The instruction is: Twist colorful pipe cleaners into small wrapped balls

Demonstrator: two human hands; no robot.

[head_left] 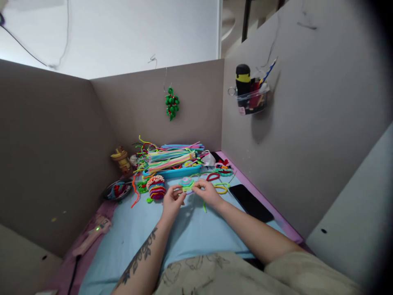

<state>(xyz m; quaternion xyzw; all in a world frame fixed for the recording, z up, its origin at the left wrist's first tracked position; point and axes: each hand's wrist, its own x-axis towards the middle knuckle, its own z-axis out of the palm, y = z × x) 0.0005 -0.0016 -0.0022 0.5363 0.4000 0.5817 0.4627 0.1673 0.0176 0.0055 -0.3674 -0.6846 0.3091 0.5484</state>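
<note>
A small round piece coiled from fuzzy pipe cleaners (186, 182), in pink, blue and green, is raised in front of me between both hands. My left hand (173, 199) pinches its near left edge with thumb and fingers. On the opposite side, my right hand (208, 192) has its fingertips closed on the green rim. A loose green strand hangs below the right hand. Just left of my left hand stands a striped pipe-cleaner figure (156, 188) with a pale frilled top. Red and yellow pipe-cleaner loops (221, 189) lie beyond my right hand.
A blue tray (172, 173) heaped with pipe cleaners (172, 157) stands at the back. A black phone (251, 202) lies at right, a pink glue gun (93, 237) with a green light at left. A dark bowl (107, 194) sits behind it. Grey partitions enclose the table.
</note>
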